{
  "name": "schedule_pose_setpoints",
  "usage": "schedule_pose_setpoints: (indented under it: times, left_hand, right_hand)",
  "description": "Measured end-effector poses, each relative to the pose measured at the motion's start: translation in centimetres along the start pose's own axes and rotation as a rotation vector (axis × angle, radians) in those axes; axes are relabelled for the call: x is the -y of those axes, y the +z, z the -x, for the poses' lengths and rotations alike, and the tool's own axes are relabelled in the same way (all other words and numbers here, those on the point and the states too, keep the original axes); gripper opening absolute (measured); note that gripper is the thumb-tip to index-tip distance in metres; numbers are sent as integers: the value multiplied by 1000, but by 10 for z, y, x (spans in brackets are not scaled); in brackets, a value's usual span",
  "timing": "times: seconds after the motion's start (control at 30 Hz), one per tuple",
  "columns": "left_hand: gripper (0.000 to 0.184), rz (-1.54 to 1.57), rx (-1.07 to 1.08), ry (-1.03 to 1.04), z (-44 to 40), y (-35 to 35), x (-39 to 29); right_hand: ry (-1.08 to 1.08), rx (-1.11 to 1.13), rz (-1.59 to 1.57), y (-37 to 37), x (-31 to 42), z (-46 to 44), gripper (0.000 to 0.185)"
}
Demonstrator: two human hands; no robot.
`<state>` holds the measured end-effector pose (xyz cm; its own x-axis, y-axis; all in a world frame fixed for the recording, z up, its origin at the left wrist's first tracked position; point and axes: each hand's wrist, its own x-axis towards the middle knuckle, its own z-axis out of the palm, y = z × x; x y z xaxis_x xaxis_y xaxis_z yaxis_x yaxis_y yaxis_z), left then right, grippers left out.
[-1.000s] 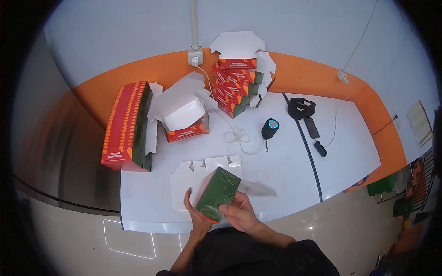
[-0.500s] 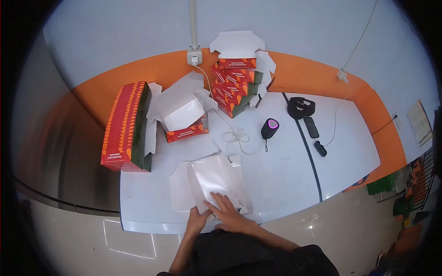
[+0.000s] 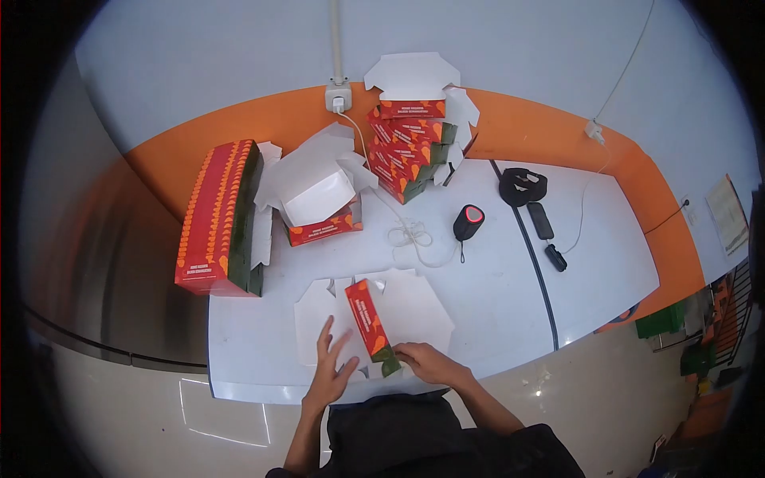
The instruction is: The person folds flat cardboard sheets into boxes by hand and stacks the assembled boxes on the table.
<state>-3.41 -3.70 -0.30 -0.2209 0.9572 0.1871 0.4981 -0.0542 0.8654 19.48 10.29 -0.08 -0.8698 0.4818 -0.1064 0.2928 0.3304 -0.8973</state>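
A flat carton blank (image 3: 422,307) lies at the table's front edge, white inside up. One of its panels is folded up, showing a red printed side with a green end flap. My right hand (image 3: 431,364) pinches that green flap at the near end of the red panel. Just left of the panel, my left hand (image 3: 329,374) hovers over the white cardboard with its fingers spread, holding nothing.
Nested red boxes (image 3: 215,223) stand at the left. Behind the blank sit a part-open white-lined box (image 3: 319,199) and a leaning box stack (image 3: 406,147). A small black speaker (image 3: 468,223), a cable (image 3: 410,233), a black strap (image 3: 522,186) and a black power bank (image 3: 539,221) lie rightward.
The blank's middle panel has gone from lying flat to standing folded, with its red side showing. My hands have moved apart, the right to the green flap, the left lifted and spread.
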Motion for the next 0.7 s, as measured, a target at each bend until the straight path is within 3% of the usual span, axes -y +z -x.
schedule_pose_setpoints:
  times: [0.03, 0.17, 0.27, 0.37, 0.47, 0.57, 0.7]
  left_hand:
    - [54, 84, 19, 27, -2, 1, -11]
    - [40, -123, 116, 204, -11, 3, -27]
    - [36, -85, 96, 251, -17, 6, -21]
    - [30, 76, -361, 160, -10, 20, -2]
    - [34, 176, -602, 107, -7, 36, 9]
    - [34, -1, -505, 171, -6, 36, -3]
    - [30, -30, -262, 282, -5, 29, -11]
  right_hand:
    - [-26, 22, -40, -3, 7, -3, 25]
    - [-9, 116, -191, -6, 25, -10, 25]
    - [11, 60, -184, -1, 18, -15, 25]
    - [111, 32, -175, -1, 27, -18, 22]
    - [12, -23, -165, 7, 23, -14, 24]
    - [-68, -9, -94, 4, 33, -8, 27]
    - [-57, 116, 48, -4, 21, -8, 48]
